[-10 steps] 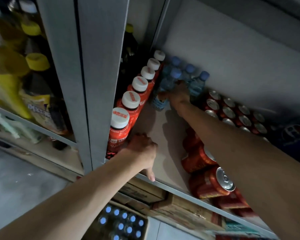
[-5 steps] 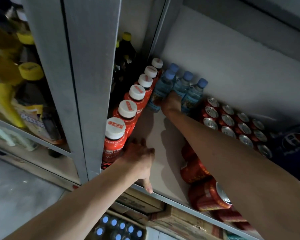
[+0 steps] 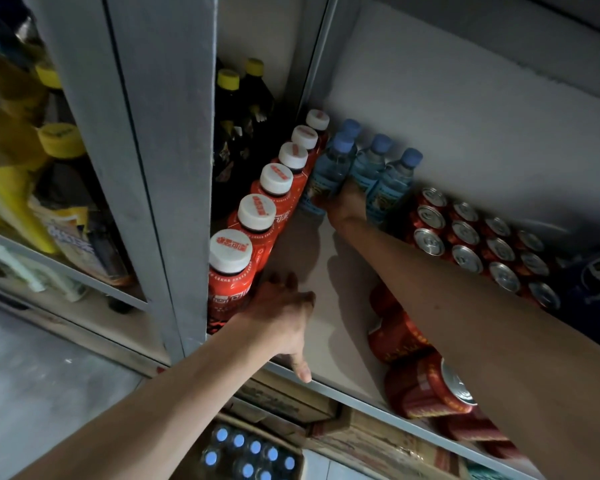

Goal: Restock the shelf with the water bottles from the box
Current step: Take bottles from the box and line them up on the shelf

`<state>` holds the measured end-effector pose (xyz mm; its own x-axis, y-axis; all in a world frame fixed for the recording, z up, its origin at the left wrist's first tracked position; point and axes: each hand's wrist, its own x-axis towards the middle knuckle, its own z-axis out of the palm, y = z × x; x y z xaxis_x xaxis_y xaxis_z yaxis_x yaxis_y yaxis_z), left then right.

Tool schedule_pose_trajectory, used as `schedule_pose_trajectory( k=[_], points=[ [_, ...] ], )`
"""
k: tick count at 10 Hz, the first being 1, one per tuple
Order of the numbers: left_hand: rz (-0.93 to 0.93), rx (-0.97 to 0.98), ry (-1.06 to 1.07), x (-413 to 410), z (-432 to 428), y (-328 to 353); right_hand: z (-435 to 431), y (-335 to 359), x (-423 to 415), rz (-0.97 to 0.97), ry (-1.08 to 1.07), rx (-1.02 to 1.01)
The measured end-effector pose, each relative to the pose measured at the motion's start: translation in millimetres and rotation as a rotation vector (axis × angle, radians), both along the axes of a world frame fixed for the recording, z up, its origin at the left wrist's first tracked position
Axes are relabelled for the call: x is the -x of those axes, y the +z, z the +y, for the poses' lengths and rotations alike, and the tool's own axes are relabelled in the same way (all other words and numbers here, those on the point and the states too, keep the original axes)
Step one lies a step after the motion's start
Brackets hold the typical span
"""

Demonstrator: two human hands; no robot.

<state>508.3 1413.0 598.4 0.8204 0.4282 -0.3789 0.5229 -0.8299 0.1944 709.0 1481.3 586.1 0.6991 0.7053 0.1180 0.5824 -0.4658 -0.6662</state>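
Several blue-capped water bottles (image 3: 378, 168) stand at the back of the shelf (image 3: 329, 323), against the rear wall. My right hand (image 3: 347, 202) reaches deep in among their bases, its fingers curled round the lower part of the front-left water bottle (image 3: 331, 168); the fingertips are hidden. My left hand (image 3: 281, 317) rests flat on the shelf's front edge beside the nearest red bottle, thumb hanging over the edge and holding nothing. On the floor below, the box (image 3: 250, 459) shows more blue caps.
A row of red bottles with white caps (image 3: 253, 216) lines the shelf's left side. Upright red cans (image 3: 465, 233) fill the right, with red cans lying on their sides (image 3: 426, 386) at the front right. A grey upright post (image 3: 174, 168) stands to the left, with yellow-capped bottles beyond it.
My right hand stays at the bottles' bases at the back of the shelf, and the view has tilted a little. My left hand's fingers have spread flatter on the shelf edge.
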Motion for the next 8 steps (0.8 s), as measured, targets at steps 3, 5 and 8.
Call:
schedule_pose_trajectory(
  k=[3, 5, 8],
  points=[
    [0.016, 0.029, -0.046, -1, 1, -7, -12, 13, 20, 0.070, -0.062, 0.141],
    [0.062, 0.007, -0.036, 1, -1, -16, -50, 42, 39, 0.140, -0.024, 0.199],
    [-0.118, -0.045, -0.065, 34, -51, 7, -216, 91, 121, -0.142, 0.189, 0.120]
  ],
)
